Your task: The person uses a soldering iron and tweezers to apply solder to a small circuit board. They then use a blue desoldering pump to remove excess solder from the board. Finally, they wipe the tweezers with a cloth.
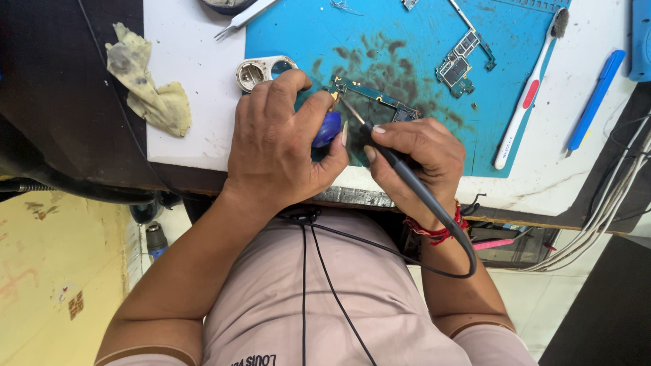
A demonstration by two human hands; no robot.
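Observation:
My right hand (pixel 417 159) grips a black soldering iron (pixel 397 163) like a pen, its thin tip (pixel 347 108) touching a green circuit board (pixel 369 98) on the blue work mat (pixel 407 41). My left hand (pixel 278 146) is curled around a small blue-handled tool (pixel 327 129), its tip near the board's left end, beside the iron's tip. The iron's black cord (pixel 447 271) loops down past my red wrist threads (pixel 434 230).
A second circuit board (pixel 461 64) lies further back on the mat. A white toothbrush (pixel 529 91) and a blue pen-like tool (pixel 597 98) lie at the right. A round metal tin (pixel 261 71), tweezers (pixel 244 17) and a stained cloth (pixel 149 81) lie at the left. Cables (pixel 610 203) hang at the right.

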